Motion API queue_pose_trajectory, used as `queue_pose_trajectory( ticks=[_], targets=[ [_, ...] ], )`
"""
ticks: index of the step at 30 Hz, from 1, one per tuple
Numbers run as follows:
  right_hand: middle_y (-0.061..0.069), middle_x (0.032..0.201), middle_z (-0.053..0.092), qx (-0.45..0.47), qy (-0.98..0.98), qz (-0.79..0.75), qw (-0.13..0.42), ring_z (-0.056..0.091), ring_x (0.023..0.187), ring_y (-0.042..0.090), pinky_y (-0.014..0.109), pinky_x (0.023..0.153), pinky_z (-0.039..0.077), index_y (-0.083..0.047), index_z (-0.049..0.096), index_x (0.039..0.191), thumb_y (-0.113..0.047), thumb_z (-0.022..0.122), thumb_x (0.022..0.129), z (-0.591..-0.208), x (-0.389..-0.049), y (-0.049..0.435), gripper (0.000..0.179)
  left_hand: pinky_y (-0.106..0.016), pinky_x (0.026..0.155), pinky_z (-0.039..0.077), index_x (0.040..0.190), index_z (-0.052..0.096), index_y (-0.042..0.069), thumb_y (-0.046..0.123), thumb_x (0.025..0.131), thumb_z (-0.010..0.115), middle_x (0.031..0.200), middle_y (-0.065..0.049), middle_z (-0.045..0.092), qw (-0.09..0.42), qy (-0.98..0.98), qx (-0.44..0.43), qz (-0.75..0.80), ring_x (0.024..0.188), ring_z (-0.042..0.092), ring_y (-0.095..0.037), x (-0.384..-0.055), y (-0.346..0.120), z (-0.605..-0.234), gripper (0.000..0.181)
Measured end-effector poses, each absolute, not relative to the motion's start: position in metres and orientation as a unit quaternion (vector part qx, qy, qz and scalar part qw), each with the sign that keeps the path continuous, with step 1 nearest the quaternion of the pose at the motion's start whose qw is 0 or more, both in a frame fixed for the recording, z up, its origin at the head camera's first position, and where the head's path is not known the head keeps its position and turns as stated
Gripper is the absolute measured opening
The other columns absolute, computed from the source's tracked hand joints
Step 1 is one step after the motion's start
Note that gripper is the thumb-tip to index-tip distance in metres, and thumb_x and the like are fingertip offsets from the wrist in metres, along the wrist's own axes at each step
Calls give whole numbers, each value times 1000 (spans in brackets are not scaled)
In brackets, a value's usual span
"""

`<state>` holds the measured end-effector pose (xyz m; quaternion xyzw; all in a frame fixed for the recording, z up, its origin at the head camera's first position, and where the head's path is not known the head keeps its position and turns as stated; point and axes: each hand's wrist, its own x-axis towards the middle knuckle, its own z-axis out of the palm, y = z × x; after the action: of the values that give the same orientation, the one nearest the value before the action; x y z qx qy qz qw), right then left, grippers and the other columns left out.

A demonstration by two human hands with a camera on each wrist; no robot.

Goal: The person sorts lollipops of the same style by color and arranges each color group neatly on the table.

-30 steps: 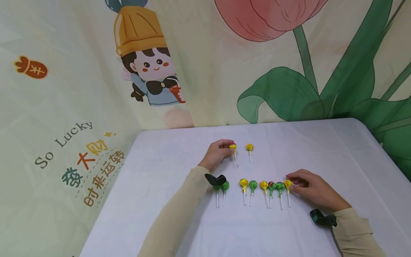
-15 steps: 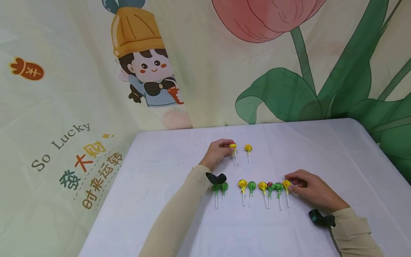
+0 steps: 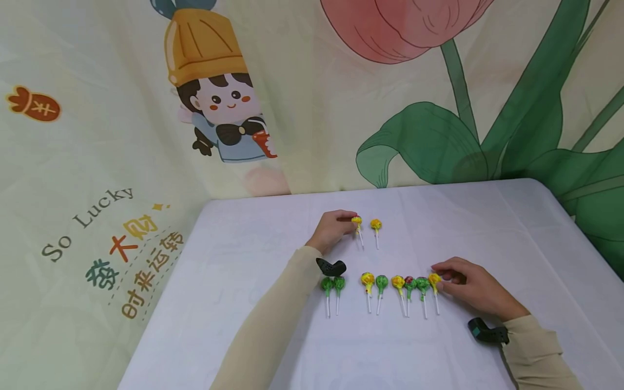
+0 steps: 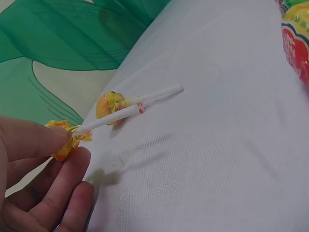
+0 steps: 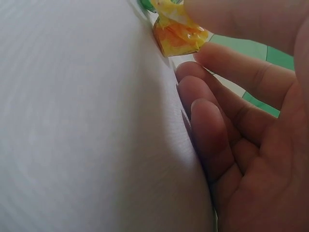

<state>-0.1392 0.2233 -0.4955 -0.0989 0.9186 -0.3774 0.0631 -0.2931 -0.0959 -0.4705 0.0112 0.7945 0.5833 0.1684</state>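
Along the table (image 3: pixel 370 352), from left to right, lay a first pair of lollipops (image 3: pixel 326 284), a second pair (image 3: pixel 368 280) and a foursome (image 3: pixel 409 284) ending at the right hand (image 3: pixel 480 287), while behind them, before the backdrop (image 3: pixel 302 108), the left hand (image 3: pixel 331 230) held one lollipop (image 3: pixel 357 220) just left of another lollipop (image 3: pixel 376 224).

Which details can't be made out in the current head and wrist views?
Head view: print on the front row of lollipops, too small to read.
Left wrist view: part of the held lollipop, covered by the left hand.
Left wrist view: rest of the yellow-and-red wrapper, cut off by the right edge.
Right wrist view: rest of the yellow lollipop, covered by the right hand and cut off by the top edge.
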Motion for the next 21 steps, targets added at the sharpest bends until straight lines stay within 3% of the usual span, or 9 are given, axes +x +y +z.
queue_pose_trajectory(
  ticks=[21],
  targets=[
    [-8, 107, 57, -91, 921, -374, 61, 50, 88, 13, 27, 73, 45, -22, 61, 116, -42, 66, 83, -495, -140, 223, 39, -29, 80, 49, 106, 67, 26, 24, 83, 70, 99, 8, 64, 153, 822, 48, 546, 91, 60, -13, -299, -89, -476, 23]
  ],
)
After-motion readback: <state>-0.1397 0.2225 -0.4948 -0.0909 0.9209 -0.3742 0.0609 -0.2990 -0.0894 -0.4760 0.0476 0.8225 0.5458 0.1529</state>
